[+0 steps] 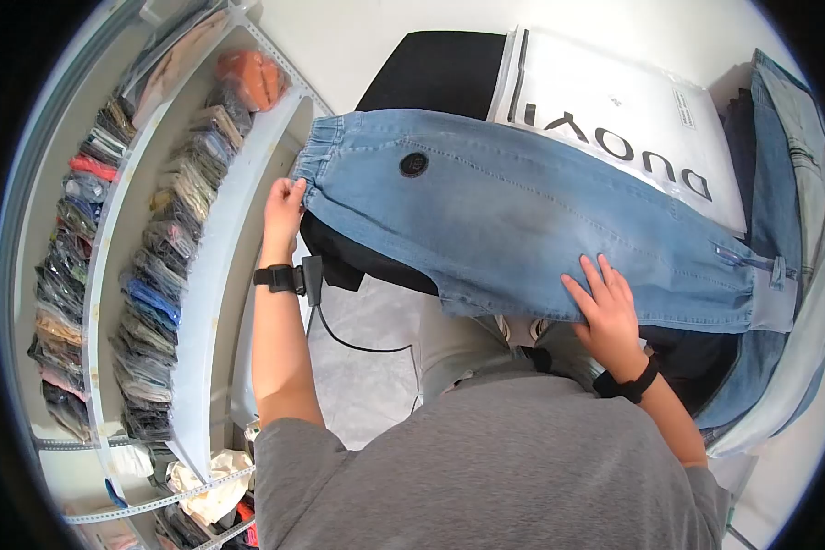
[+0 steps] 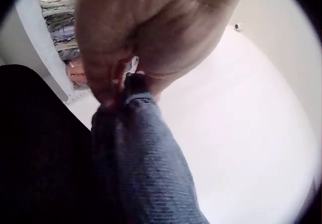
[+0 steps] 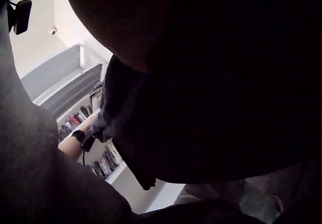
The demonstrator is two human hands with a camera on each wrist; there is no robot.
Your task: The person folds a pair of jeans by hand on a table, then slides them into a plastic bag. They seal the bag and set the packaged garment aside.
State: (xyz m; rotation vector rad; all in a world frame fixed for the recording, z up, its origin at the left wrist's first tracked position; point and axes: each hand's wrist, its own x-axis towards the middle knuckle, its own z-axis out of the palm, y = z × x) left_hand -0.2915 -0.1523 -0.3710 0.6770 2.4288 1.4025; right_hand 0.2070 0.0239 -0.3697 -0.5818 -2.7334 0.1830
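A pair of blue jeans [image 1: 504, 211], folded lengthwise, stretches across the black surface with its elastic waistband [image 1: 321, 151] at the left and cuffs at the right. My left hand [image 1: 284, 215] pinches the lower corner of the waistband between thumb and fingers. In the left wrist view that hand [image 2: 156, 38] holds the bunched denim [image 2: 151, 158]. My right hand [image 1: 605, 312] rests on the leg near its lower edge, fingers spread and straight. A round dark patch [image 1: 413, 164] shows near the waistband. The right wrist view is mostly dark.
Behind the jeans lies a white plastic bag [image 1: 614, 119] with black lettering. More denim garments [image 1: 788, 183] hang over the right end. Shelves [image 1: 202, 302] packed with bagged clothes line the left side. A black cable [image 1: 357, 346] runs from my left wrist.
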